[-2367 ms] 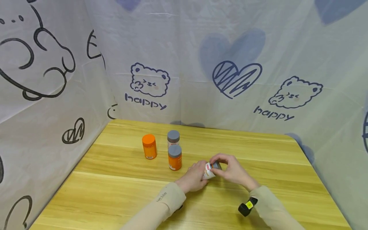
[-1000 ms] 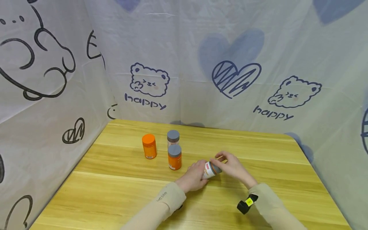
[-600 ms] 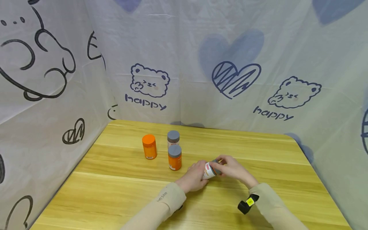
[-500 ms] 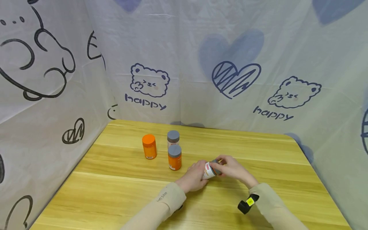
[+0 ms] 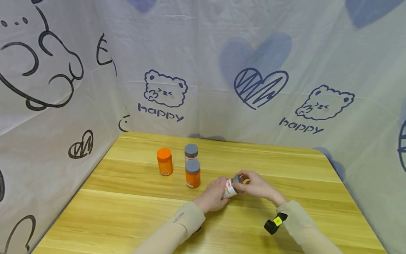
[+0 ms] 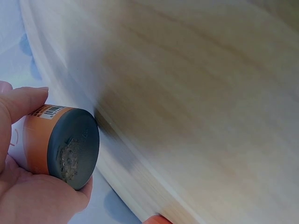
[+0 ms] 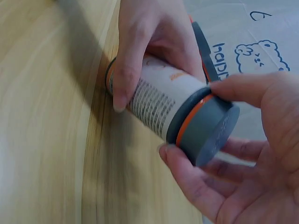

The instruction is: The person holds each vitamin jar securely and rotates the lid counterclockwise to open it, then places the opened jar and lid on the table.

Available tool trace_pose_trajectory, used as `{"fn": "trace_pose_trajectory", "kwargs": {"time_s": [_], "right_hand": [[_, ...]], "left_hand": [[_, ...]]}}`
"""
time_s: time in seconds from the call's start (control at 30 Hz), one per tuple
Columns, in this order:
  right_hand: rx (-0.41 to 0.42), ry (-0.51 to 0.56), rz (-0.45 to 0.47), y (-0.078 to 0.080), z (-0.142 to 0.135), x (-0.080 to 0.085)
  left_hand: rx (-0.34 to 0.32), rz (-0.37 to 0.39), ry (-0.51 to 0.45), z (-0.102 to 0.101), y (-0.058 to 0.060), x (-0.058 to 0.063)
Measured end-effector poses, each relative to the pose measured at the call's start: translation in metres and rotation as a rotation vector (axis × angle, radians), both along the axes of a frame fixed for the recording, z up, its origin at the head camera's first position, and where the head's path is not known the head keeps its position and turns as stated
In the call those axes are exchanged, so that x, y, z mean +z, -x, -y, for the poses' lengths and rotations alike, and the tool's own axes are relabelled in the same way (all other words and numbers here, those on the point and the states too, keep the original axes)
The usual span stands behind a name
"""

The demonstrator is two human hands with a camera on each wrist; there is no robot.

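Note:
A pill bottle (image 5: 229, 189) with a white label and orange bands lies tilted between the hands, its top toward the right. My left hand (image 5: 213, 195) grips the body, covering much of it. In the left wrist view, its dark base (image 6: 77, 147) faces the camera, with a fingertip and the palm around the sides. My right hand (image 5: 259, 187) holds the grey lid (image 7: 210, 128) between thumb and fingers. An orange ring shows between lid and dark collar in the right wrist view.
An orange bottle with an orange lid (image 5: 165, 162) stands at the left. Right of it are an orange bottle with a grey lid (image 5: 192, 179) and, partly hidden behind, another grey-lidded bottle (image 5: 191, 151). Printed cloth (image 5: 209, 116) rises behind the wooden table (image 5: 127, 211).
The right fingers let up over the lid about a second ago, then closed round it again and have since turned, the wrist shifting slightly right. The left hand and standing bottles stay put.

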State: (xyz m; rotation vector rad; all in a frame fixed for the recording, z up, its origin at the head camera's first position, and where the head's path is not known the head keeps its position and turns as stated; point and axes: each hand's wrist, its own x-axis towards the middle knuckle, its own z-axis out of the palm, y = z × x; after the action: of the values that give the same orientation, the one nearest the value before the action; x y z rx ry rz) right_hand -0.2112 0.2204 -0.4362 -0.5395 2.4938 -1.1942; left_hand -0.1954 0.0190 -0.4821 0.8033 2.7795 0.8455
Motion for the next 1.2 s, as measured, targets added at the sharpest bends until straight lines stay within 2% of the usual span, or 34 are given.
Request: {"fn": "trace_pose_trajectory", "kwargs": {"time_s": [0.27,0.37,0.6,0.87,1.2], "right_hand": [[0.130,-0.004,-0.162,0.0051,-0.0066,-0.0051],[0.164,0.018,-0.174,0.0059,-0.0086,-0.0059],[0.183,0.037,-0.158,0.0078,-0.0103,-0.0079],[0.221,0.042,-0.197,0.0087,-0.0109,-0.0089],[0.226,0.019,-0.239,0.0063,-0.0096,-0.0062]], "left_hand": [[0.010,0.019,0.013,0.0002,-0.0009,0.0018],[0.011,0.022,0.015,0.0002,-0.0008,0.0016],[0.006,0.010,0.011,0.0006,-0.0005,0.0005],[0.011,0.014,-0.007,0.0007,-0.0007,0.0003],[0.011,0.020,-0.016,0.0012,-0.0012,0.0006]]}}
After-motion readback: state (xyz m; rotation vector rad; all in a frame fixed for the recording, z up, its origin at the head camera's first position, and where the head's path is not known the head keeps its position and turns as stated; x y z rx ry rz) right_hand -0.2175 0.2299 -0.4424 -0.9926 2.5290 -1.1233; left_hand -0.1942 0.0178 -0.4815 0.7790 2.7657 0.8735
